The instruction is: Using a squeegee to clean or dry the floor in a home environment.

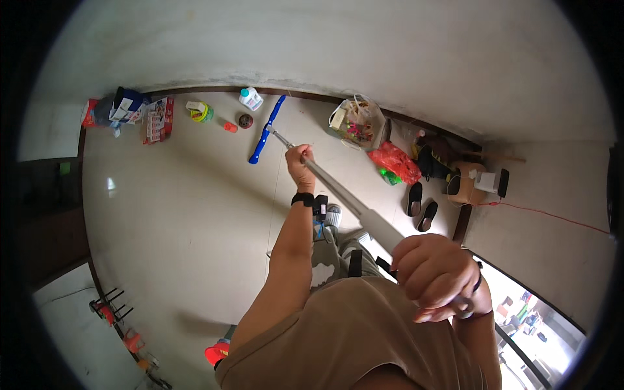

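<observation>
A mop with a long grey metal pole (pixel 351 207) slants from lower right to upper left in front of me. Its narrow blue bar-shaped head (pixel 276 112) lies on the tiled floor near the far wall. My left hand (pixel 299 162), a black band at its wrist, is closed around the thinner part of the pole, towards the head. Close to my chest, my right hand (pixel 434 270) wraps its fingers around the thick upper end, and the pole's tip shows below the fist.
Along the far wall stand a white bottle (pixel 251 99), a green-yellow tub (pixel 200 112), a small dark round container (pixel 245 121) and an orange item (pixel 230 127). A bin (pixel 356 123), a red plastic bag (pixel 395 162) and black shoes (pixel 415 199) sit to the right.
</observation>
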Available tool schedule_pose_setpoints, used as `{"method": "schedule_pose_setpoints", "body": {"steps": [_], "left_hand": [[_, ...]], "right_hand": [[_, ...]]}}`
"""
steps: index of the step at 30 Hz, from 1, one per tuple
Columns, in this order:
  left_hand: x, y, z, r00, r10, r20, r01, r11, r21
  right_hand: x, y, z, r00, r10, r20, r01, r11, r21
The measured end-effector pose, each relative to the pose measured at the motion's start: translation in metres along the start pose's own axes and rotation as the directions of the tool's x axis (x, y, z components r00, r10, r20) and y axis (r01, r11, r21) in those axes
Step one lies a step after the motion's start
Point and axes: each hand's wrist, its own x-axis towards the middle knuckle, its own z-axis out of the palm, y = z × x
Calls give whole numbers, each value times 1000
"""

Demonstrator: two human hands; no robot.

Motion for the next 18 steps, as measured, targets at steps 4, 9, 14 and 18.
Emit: {"method": "schedule_pose_setpoints", "body": {"steps": [4,9,14,18], "left_hand": [[14,-16,9,999,44,27,-45,999,14],[0,-52,24,949,-167,266,193,978,-73],[-20,-14,27,954,-189,233,204,978,-45],[-19,16,18,949,-132,285,133,991,17]], "right_hand": [[-5,8,-4,988,14,-153,-23,998,-55],[-19,37,-11,930,76,-359,-130,983,-129],[-22,9,-20,946,78,-314,-105,992,-70],[-30,-6,-21,909,28,-415,-76,992,-98]]}}
